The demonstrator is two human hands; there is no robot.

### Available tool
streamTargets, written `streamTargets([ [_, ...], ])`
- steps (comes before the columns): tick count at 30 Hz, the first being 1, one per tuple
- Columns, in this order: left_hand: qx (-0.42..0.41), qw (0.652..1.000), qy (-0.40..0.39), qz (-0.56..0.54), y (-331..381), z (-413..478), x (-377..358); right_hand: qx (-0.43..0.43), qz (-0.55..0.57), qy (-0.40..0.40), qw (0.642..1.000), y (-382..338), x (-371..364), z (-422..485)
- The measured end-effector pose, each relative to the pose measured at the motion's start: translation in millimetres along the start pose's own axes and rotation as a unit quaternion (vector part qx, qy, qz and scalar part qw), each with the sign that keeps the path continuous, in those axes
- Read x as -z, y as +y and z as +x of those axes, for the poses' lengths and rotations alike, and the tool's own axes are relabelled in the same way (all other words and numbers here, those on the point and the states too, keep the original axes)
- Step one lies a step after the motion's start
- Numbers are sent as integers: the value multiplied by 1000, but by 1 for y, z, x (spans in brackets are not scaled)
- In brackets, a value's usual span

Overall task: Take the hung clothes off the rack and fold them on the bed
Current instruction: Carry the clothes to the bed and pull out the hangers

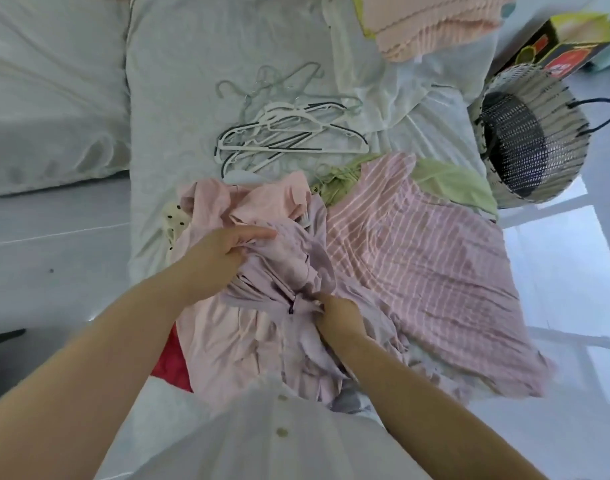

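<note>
A heap of clothes lies on the pale grey bed. On top is a crumpled lilac garment. My left hand grips its upper folds, and my right hand pinches the cloth by a small dark button near its waist. Under it lies a pale pink garment. To the right spreads a pink striped garment over a light green one. A cream polka-dot piece and a red piece peek out at the left.
Several empty hangers are piled on the bed beyond the clothes. A folded peach garment sits at the far right of the bed. A woven basket and a yellow-black box stand on the floor at the right. A pillow lies at the left.
</note>
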State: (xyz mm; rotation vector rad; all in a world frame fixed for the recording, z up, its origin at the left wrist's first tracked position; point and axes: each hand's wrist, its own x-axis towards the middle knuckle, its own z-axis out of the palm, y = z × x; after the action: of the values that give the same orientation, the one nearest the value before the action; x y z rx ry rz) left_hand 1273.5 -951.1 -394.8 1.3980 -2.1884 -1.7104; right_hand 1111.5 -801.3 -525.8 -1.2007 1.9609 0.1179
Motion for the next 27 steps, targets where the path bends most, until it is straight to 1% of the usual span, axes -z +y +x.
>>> streamTargets([
  [2, -6, 1000, 12, -12, 10, -12, 0, -20, 103, 55, 993, 4, 12, -16],
  [4, -8, 1000, -5, -28, 22, -25, 3, 4, 182, 105, 978, 8, 35, -37],
  [5, -12, 1000, -19, 2, 28, -32, 6, 20, 208, 120, 970, 11, 49, -49],
  [6, -21, 997, -40, 65, 32, -40, 10, 38, 227, 120, 966, 14, 65, -63],
  [7, -30, 987, -67, 140, 36, -47, 14, 57, 237, 107, 964, 18, 81, -78],
  [9, -33, 953, -133, 270, 48, -63, 19, 102, 209, 55, 971, 23, 115, -113],
  [11, -33, 913, -192, 359, 62, -79, 21, 145, 152, -15, 978, 24, 147, -152],
  [12, -41, 896, -217, 386, 70, -85, 23, 168, 129, -49, 976, 22, 162, -171],
  [14, -56, 882, -272, 380, 87, -96, 36, 212, 107, -118, 964, 12, 187, -206],
  [16, -52, 876, -354, 325, 101, -105, 56, 259, 120, -176, 942, -4, 207, -231],
  [17, -49, 875, -385, 288, 105, -108, 67, 283, 139, -198, 928, -13, 215, -239],
  [18, -42, 882, -397, 249, 108, -110, 78, 300, 168, -211, 915, -22, 223, -243],
  [19, -29, 894, -394, 211, 111, -112, 88, 312, 197, -210, 905, -30, 228, -241],
  [20, -11, 911, -372, 176, 112, -110, 96, 317, 218, -185, 904, -38, 230, -233],
  [21, 2, 931, -334, 149, 109, -105, 102, 314, 221, -132, 914, -44, 229, -218],
  [23, 20, 966, -214, 142, 98, -87, 106, 275, 214, 6, 937, -54, 216, -174],
  [24, 37, 979, -148, 138, 88, -75, 104, 249, 225, 57, 940, -59, 204, -149],
  [25, 63, 987, -85, 123, 76, -60, 98, 222, 251, 91, 938, -61, 189, -120],
  [27, 113, 989, 28, 93, 45, -27, 77, 169, 306, 116, 930, -57, 153, -67],
])
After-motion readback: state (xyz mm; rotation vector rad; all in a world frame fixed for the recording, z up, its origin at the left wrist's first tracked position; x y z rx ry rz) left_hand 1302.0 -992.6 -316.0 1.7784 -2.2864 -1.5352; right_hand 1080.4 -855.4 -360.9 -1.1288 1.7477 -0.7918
